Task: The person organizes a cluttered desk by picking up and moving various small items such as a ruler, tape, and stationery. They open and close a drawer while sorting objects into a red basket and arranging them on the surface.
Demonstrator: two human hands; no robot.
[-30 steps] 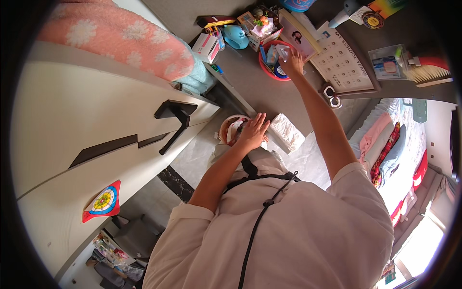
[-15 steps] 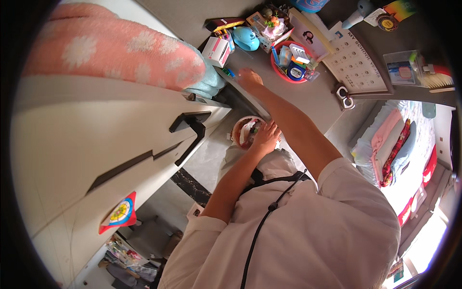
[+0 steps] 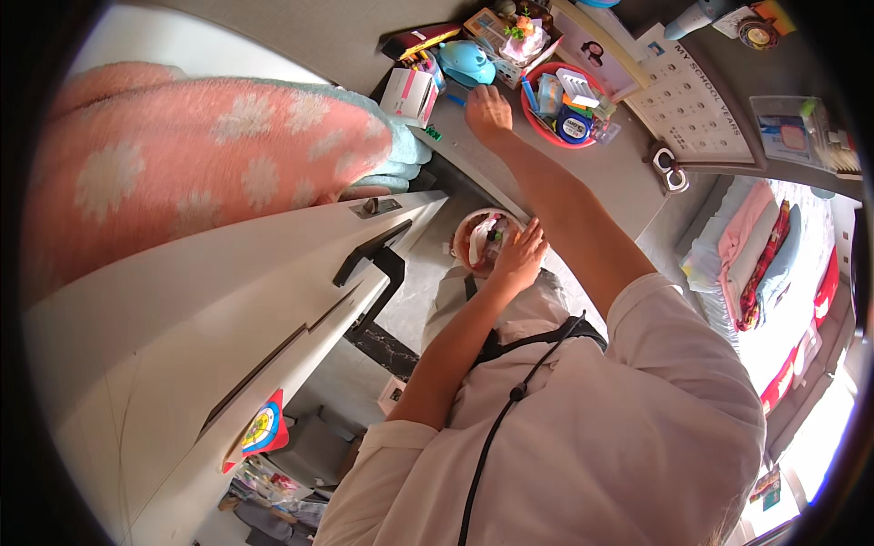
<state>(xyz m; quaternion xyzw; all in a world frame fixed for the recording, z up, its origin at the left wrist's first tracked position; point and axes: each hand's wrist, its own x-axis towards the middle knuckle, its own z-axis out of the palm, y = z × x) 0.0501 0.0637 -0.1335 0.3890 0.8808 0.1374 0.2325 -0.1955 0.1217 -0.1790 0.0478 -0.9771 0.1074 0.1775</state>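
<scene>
My right hand [image 3: 489, 111] is over the desk, its fingers bent together. A small blue stick-like thing [image 3: 456, 99] pokes out at its fingertips and looks pinched there; its kind is too small to tell. Just beyond is a blue animal-shaped ornament [image 3: 465, 64]. To the hand's right stands a red round basket [image 3: 547, 133] with a blue round tape measure [image 3: 574, 126], a white plastic rack and other small things. My left hand [image 3: 521, 257] lies with fingers stretched at the desk's front edge, by the rim of a round bin [image 3: 462, 247] holding crumpled waste.
A small green thing [image 3: 432, 134] lies by the desk edge, near a pink-and-white box [image 3: 408, 96]. Left are a white door [image 3: 182, 309] with a black handle [image 3: 378, 264] and a pink fleece blanket [image 3: 218, 146]. A photo chart [image 3: 692, 100] and small white-framed item [image 3: 667, 169] stand right.
My right hand has moved farther over the desk, away from the edge, and the blue thing now shows beside it. My left hand stays by the bin. The whole view has shifted slightly.
</scene>
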